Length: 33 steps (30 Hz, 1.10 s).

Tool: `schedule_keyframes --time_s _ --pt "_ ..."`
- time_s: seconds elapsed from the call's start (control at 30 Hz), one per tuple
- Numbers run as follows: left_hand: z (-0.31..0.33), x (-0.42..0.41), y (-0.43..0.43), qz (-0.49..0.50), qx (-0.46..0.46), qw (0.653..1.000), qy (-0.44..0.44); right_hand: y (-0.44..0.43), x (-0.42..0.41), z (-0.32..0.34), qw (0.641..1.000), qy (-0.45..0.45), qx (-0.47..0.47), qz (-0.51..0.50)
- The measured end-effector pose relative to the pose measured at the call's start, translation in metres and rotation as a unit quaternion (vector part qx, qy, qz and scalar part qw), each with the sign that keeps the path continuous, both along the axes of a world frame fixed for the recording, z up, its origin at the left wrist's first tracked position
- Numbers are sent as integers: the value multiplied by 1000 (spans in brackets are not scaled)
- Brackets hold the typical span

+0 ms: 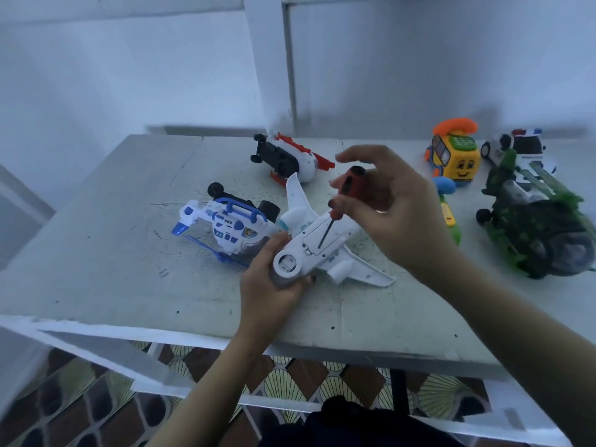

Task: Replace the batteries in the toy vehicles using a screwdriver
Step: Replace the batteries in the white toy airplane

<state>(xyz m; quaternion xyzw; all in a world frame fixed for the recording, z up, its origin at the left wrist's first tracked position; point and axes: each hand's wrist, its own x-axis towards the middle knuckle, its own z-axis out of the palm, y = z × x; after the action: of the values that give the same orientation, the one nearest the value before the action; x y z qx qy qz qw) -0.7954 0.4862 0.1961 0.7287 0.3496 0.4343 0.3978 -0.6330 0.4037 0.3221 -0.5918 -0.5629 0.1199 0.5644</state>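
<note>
Right hand [387, 201] pinches the red-and-black handle of the screwdriver [346, 191] betw. thumb and curled fingers, w/ the forefinger lifted off above the cap. The shaft slants down and left, tip on the underside of the white toy plane [322, 261], at the near end of what I take to be the batt. cover [338, 232]. Left hand [267, 275] is wrapped round the plane's round nose end, thumb on the near side, steadying it belly-up, mid tabletop [113, 253].

I read the step as working the cover screw on this plane: the cover sits flush and no cells are in view. Whether the tip is actually seated in the screw head I can't tell, as the screw is too small at this res. and the frame is soft.

Next move, as I'd run it:
- Check that the tip bites, and press along the shaft axis.
- Twist w/ the fingertips only, and hold the fuselage firm w/ the left hand so it doesn't roll.
- Lift the screw clear w/o dropping it, pry the cover and swap the cells.

Other toys wait. A blue-and-white helicopter [225, 227] lies just beside the plane, and a red-and-white vehicle [290, 159] lies wheels-up behind it. A yellow bus toy [454, 156], a police car [519, 146] and a green helicopter [535, 227] are off to the right.
</note>
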Motion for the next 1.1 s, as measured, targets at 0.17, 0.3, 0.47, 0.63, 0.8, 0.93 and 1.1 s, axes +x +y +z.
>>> schedule_keyframes --time_s 0.17,0.3,0.47,0.63,0.8,0.93,1.1 --pt "3 3 -1 1 2 1000 19 6 -8 -6 998 -53 24 9" --pt "2 2 0 -3 11 1000 19 8 -8 -9 996 -81 34 13" --pt "1 1 0 -4 6 1000 21 7 -7 -9 992 -118 40 18" --pt "2 1 -1 0 8 1000 18 8 -7 -10 991 -122 45 17" --pt "2 2 -2 -3 14 1000 14 8 -6 -11 990 -133 42 14" --pt "2 1 -2 -5 20 1000 14 7 -7 -13 988 -144 52 17" --pt "5 2 -3 -14 15 1000 8 7 -8 -15 979 -191 61 20"
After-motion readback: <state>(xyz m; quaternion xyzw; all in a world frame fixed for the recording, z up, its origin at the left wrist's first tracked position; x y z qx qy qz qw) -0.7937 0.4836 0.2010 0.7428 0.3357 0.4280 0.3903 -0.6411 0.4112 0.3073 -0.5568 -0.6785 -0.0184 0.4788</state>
